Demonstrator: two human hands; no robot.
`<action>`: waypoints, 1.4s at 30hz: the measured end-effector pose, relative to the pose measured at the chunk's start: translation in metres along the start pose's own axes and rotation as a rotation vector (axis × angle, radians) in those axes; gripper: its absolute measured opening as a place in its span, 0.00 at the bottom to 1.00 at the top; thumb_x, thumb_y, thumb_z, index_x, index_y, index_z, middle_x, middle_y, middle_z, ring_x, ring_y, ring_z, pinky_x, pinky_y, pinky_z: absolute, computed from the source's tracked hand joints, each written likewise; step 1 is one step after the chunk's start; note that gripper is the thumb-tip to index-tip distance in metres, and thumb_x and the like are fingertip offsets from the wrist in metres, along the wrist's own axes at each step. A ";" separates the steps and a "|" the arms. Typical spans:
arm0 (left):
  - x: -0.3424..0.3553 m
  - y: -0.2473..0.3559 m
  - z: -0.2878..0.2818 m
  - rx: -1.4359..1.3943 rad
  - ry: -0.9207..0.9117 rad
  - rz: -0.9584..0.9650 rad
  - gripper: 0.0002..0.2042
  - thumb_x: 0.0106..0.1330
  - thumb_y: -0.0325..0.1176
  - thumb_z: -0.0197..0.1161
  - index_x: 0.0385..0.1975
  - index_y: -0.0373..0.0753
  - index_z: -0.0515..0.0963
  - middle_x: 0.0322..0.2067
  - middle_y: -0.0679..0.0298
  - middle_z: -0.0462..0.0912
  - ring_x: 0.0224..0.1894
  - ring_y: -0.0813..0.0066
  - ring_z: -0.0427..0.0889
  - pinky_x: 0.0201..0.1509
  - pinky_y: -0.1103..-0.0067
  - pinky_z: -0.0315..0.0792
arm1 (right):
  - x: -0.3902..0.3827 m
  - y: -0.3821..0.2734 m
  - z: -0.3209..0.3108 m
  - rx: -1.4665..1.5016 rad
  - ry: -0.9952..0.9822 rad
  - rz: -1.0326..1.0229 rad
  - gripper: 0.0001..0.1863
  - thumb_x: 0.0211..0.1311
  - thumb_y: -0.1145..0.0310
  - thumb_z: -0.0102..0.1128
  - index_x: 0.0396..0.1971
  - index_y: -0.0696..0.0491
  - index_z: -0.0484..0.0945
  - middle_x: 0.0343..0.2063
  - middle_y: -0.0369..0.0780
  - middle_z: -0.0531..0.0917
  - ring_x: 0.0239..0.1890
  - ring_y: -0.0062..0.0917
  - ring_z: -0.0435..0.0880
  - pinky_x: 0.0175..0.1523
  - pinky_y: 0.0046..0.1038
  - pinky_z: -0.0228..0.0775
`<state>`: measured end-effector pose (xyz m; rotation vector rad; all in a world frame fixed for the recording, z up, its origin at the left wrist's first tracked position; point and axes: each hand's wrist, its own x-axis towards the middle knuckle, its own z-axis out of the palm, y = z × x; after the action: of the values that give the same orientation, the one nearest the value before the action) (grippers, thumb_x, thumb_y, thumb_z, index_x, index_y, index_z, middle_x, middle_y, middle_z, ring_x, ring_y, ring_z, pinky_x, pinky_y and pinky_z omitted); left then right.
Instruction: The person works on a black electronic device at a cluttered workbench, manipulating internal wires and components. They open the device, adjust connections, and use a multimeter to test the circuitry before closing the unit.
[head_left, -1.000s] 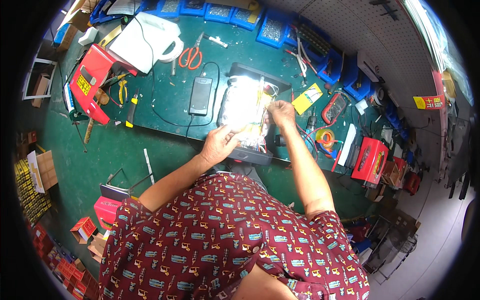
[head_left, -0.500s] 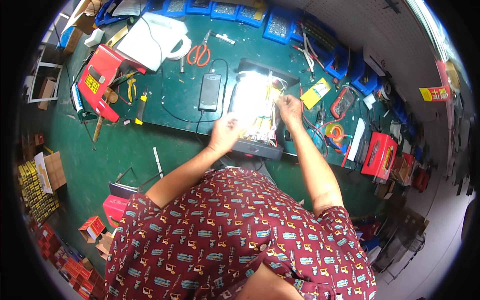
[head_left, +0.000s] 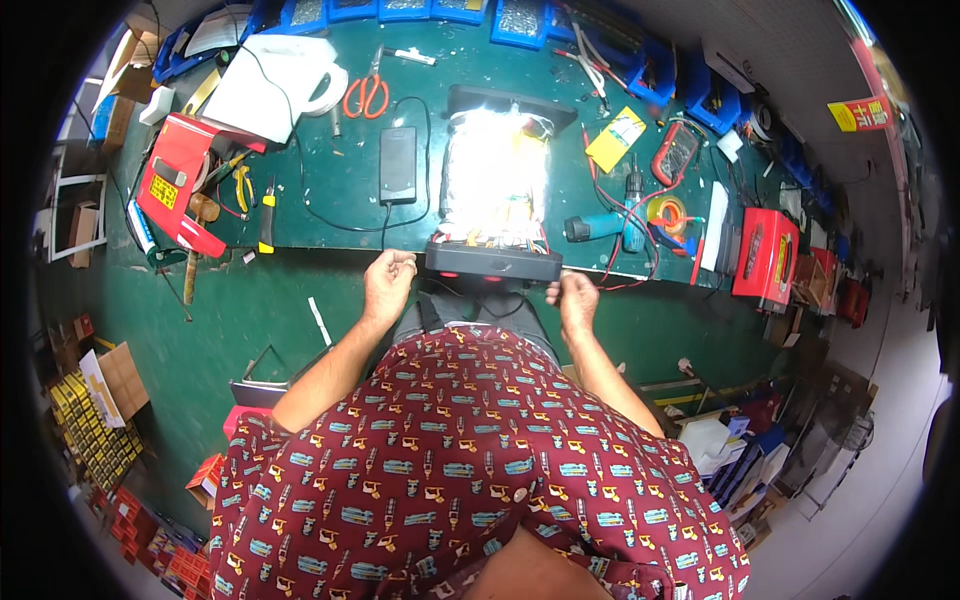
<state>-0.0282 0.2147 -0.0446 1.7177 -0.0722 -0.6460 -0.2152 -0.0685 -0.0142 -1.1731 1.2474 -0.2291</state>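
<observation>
In front of me an opened black device case (head_left: pixel 495 264) overhangs the table's front edge. Its inside glares bright white, and bundled wires (head_left: pixel 488 240) show along its near end. My left hand (head_left: pixel 388 287) is just off the case's left front corner with its fingers curled together. By the right front corner is my right hand (head_left: pixel 574 298), fingers also drawn in; whether it touches the case I cannot tell. Anything small in either hand is hidden. A black power adapter (head_left: pixel 398 165) with a cord lies left of the case.
Right of the case lie a teal cordless drill (head_left: pixel 632 225), a red multimeter (head_left: pixel 677 152), a yellow card (head_left: pixel 615 140) and orange tape (head_left: pixel 665 209). Red-handled scissors (head_left: pixel 366 97), a utility knife (head_left: pixel 268 220) and pliers (head_left: pixel 243 190) are to the left. Blue bins (head_left: pixel 520 22) line the back.
Both hands have drawn back toward me from the case's interior to its front corners. My view has shifted, and the case now appears straighter and slightly left.
</observation>
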 end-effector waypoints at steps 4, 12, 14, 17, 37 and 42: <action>-0.004 0.009 0.008 -0.004 -0.010 -0.004 0.04 0.70 0.27 0.59 0.40 0.34 0.79 0.28 0.72 0.80 0.28 0.89 0.76 0.28 0.87 0.70 | -0.007 0.015 0.004 0.009 -0.381 0.214 0.09 0.70 0.67 0.57 0.44 0.53 0.81 0.40 0.38 0.88 0.39 0.21 0.87 0.45 0.26 0.78; -0.020 0.029 0.018 0.025 0.038 0.046 0.06 0.70 0.28 0.60 0.42 0.34 0.78 0.28 0.71 0.80 0.26 0.89 0.74 0.27 0.87 0.69 | 0.006 0.015 0.011 -0.037 -0.492 0.146 0.13 0.71 0.62 0.59 0.47 0.55 0.81 0.42 0.41 0.89 0.39 0.20 0.87 0.43 0.24 0.78; -0.029 0.034 0.023 0.024 0.061 0.028 0.07 0.69 0.27 0.60 0.43 0.33 0.77 0.28 0.71 0.80 0.27 0.88 0.74 0.30 0.87 0.69 | 0.007 0.018 0.011 -0.021 -0.508 0.151 0.12 0.72 0.65 0.57 0.48 0.55 0.81 0.41 0.41 0.89 0.38 0.20 0.88 0.39 0.21 0.78; -0.040 0.036 0.028 0.052 0.104 0.027 0.06 0.68 0.24 0.59 0.43 0.32 0.77 0.29 0.71 0.79 0.29 0.88 0.74 0.33 0.87 0.70 | 0.015 0.026 0.013 -0.023 -0.525 0.075 0.11 0.72 0.67 0.56 0.46 0.57 0.82 0.39 0.41 0.89 0.36 0.18 0.87 0.36 0.18 0.77; -0.050 0.028 0.112 0.358 -0.410 0.018 0.22 0.73 0.38 0.58 0.59 0.29 0.75 0.45 0.57 0.85 0.47 0.72 0.83 0.53 0.77 0.76 | 0.019 0.027 0.007 -0.055 -0.611 0.089 0.11 0.71 0.65 0.56 0.46 0.55 0.80 0.41 0.37 0.88 0.40 0.19 0.86 0.43 0.25 0.77; -0.039 0.027 0.135 0.298 -0.598 -0.067 0.26 0.73 0.42 0.57 0.63 0.27 0.69 0.58 0.49 0.78 0.60 0.63 0.77 0.64 0.72 0.70 | 0.017 0.023 -0.007 -0.168 -0.597 0.077 0.11 0.68 0.69 0.59 0.46 0.56 0.80 0.42 0.37 0.87 0.40 0.20 0.85 0.42 0.24 0.78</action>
<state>-0.1145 0.1027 -0.0192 1.7570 -0.5549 -1.2316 -0.2249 -0.0739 -0.0419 -1.2150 0.7890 0.2755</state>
